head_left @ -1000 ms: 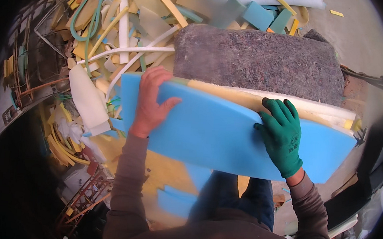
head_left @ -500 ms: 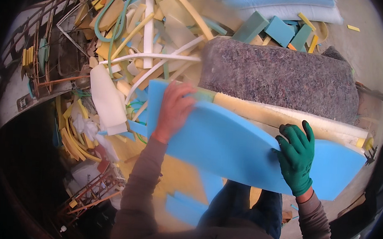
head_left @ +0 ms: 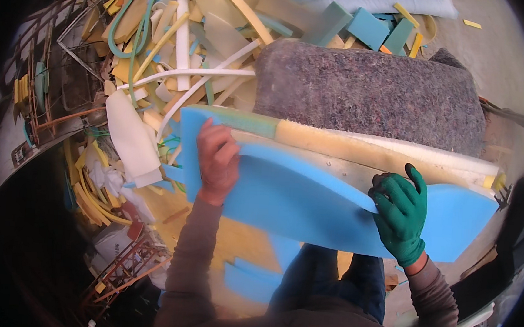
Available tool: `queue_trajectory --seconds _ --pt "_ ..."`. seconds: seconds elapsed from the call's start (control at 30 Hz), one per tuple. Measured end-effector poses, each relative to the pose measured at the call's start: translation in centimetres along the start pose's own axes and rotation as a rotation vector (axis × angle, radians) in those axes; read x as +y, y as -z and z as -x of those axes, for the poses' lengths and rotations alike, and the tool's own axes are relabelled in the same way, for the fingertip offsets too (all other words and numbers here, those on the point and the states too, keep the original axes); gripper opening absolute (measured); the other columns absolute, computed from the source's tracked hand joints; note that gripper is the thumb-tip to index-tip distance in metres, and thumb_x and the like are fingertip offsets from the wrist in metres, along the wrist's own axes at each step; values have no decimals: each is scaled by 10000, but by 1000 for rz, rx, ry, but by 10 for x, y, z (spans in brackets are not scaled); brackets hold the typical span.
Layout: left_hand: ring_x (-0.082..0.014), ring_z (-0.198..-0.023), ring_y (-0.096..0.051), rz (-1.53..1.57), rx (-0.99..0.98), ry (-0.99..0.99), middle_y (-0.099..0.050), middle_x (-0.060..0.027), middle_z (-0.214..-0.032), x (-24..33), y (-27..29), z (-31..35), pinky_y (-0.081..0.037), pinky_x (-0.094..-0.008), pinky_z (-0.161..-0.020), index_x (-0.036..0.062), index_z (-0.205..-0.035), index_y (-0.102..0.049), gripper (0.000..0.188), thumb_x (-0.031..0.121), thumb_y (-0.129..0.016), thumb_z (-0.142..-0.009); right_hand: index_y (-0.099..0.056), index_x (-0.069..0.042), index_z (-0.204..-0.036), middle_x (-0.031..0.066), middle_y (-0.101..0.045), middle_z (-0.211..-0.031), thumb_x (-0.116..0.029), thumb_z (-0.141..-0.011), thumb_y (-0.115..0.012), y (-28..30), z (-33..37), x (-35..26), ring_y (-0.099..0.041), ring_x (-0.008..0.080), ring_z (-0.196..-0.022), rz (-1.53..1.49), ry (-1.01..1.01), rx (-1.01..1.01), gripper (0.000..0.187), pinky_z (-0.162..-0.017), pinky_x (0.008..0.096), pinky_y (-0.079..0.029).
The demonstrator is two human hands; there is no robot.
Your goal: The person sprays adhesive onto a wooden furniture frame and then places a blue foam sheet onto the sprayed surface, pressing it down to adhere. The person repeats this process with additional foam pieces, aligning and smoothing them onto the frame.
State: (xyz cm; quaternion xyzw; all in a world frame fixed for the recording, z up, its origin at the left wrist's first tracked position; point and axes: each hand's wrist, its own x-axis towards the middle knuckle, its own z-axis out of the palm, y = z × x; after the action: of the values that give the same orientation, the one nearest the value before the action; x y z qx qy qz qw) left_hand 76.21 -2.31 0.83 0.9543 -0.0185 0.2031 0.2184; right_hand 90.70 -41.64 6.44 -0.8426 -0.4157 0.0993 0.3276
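A wide blue foam sheet (head_left: 307,209) hangs in front of me, its top edge bowed and standing off from a padded beam (head_left: 360,149) of green and yellow foam strips. My left hand (head_left: 216,163), bare, is closed over the sheet's edge near its left end, fingers curled. In a green knitted glove, my right hand (head_left: 398,209) grips the upper edge right of the middle, with one finger raised. The hands hide the parts of the edge they hold. Behind the beam lies a bulky, speckled grey felt roll (head_left: 370,92).
A heap of foam offcuts (head_left: 210,32) spreads at the far left, with a cream foam piece (head_left: 131,136) in front. Teal foam blocks (head_left: 368,28) lie beyond the felt. Rusty metal frames (head_left: 127,269) stand at left. Blue foam pieces (head_left: 251,278) rest on the floor by my legs.
My left hand has come down and closed on the sheet's edge. The sheet's top edge has bowed further away from the beam, and my right hand has curled more tightly on it.
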Motion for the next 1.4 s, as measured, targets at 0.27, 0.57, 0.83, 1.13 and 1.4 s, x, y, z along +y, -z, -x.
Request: queue_trajectory --seconds 0.27,0.57,0.83,1.13,1.4 --pt "-348 -1176 -668 -35 82 8 -637 -84 -1175 5 -3 2 -484 -696 -1221 132 -1248 -583 177 107 -704 -1122 -760 -103 -1066 63 -776 -1179 -72 -808 -795 3 10 -1 -778 307 -1158 3 39 13 262 -1248 688 -441" --pt "-381 -1329 -638 7 -100 85 -667 -115 -1320 -10 -7 -16 -374 -645 -1304 89 -1319 -636 349 326 -774 -1103 -745 -52 -1129 123 -761 -1283 -82 -855 -805 -10 -5 7 -733 376 -1186 17 -92 20 282 -1209 579 -491" --pt "-432 -1561 -520 157 -452 173 -686 -136 -1486 -16 27 -54 -362 -591 -1324 63 -1226 -670 415 409 -825 -1056 -769 -24 -1201 145 -771 -1375 -112 -876 -856 -20 -3 15 -714 404 -1232 9 -152 75 348 -1138 530 -526" --pt "-409 -1462 -656 216 -370 151 -807 -98 -1419 -22 7 -55 -393 -551 -1283 88 -1091 -621 221 236 -783 -1069 -782 -23 -1217 149 -771 -1414 -133 -909 -843 -27 -1 16 -697 423 -1310 35 -183 115 333 -1143 538 -517" --pt "-333 -1175 -702 62 -370 219 -825 -68 -1248 -17 -3 -51 -469 -461 -1100 86 -1133 -680 185 251 -751 -1088 -785 -17 -1209 148 -761 -1450 -99 -920 -820 -42 -9 24 -672 423 -1374 38 -229 133 303 -1162 531 -508"
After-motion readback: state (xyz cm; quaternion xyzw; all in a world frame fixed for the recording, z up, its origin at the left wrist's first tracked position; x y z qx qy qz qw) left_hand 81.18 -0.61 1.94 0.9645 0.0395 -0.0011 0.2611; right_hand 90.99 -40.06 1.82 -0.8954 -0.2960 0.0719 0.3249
